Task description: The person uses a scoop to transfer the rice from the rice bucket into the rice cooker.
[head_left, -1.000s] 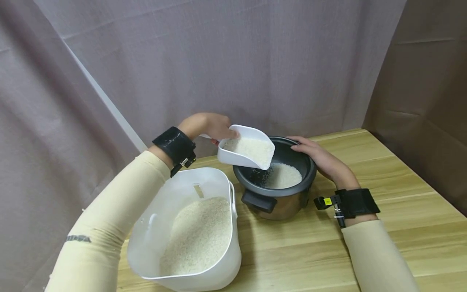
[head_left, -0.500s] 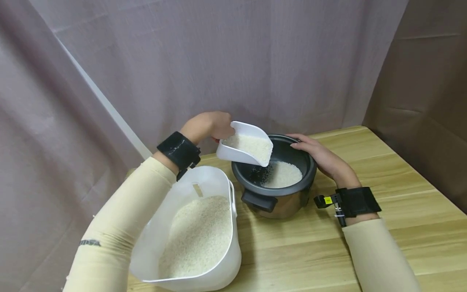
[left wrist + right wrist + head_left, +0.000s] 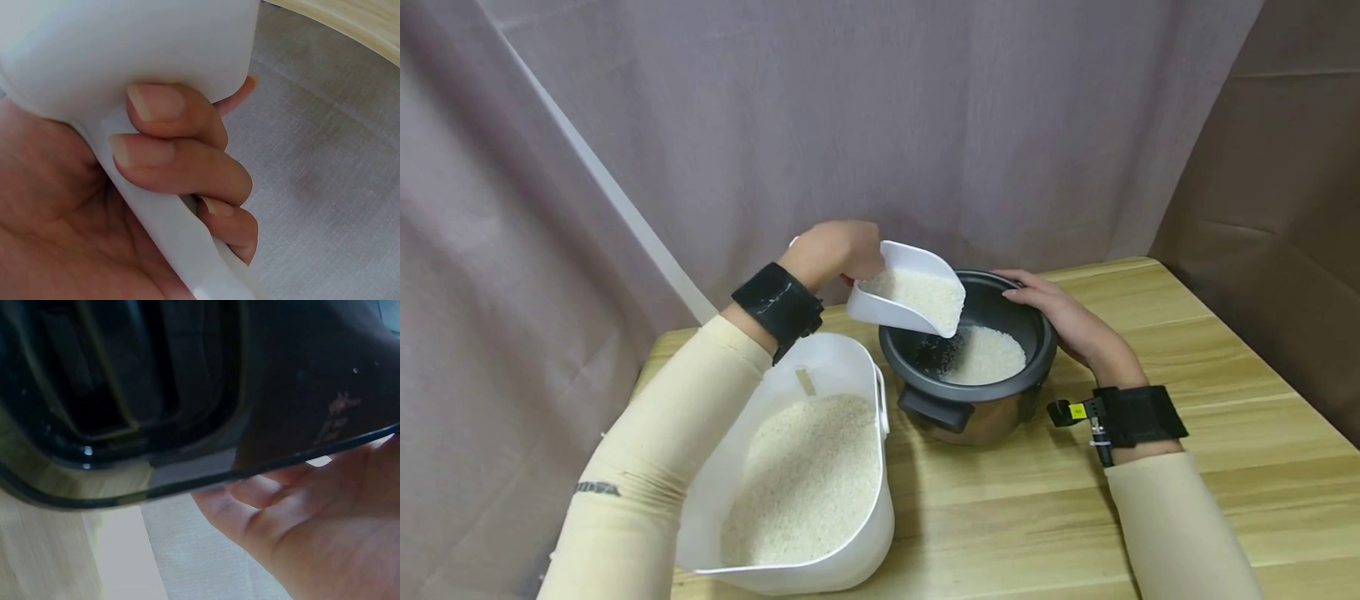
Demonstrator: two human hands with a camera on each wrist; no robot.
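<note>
My left hand (image 3: pixel 835 250) has its fingers (image 3: pixel 181 165) curled tight round the flat handle of the smooth white plastic scoop (image 3: pixel 910 298) — the wrist view shows three fingertips pressed against its underside, with the glossy handle running across my palm. The scoop is a rounded, open-mouthed trough heaped with fine white rice grains (image 3: pixel 921 292). Its long axis runs from my fingers out to the right and slightly down, mouth tipped over the round black rice cooker pot (image 3: pixel 970 354), whose matte dark bowl sits just beyond my fingertips and holds a low mound of rice.

My right hand (image 3: pixel 1060 321) rests against the pot's far rim with fingers gently bent round its curve; in the wrist view the shiny metal wall mirrors my palm (image 3: pixel 325 537).

Below my left wrist stands the translucent white plastic rice bin (image 3: pixel 850 567) — oval, thin-walled, filled with grainy rice — on the pale wood-grain table (image 3: pixel 1225 400).
</note>
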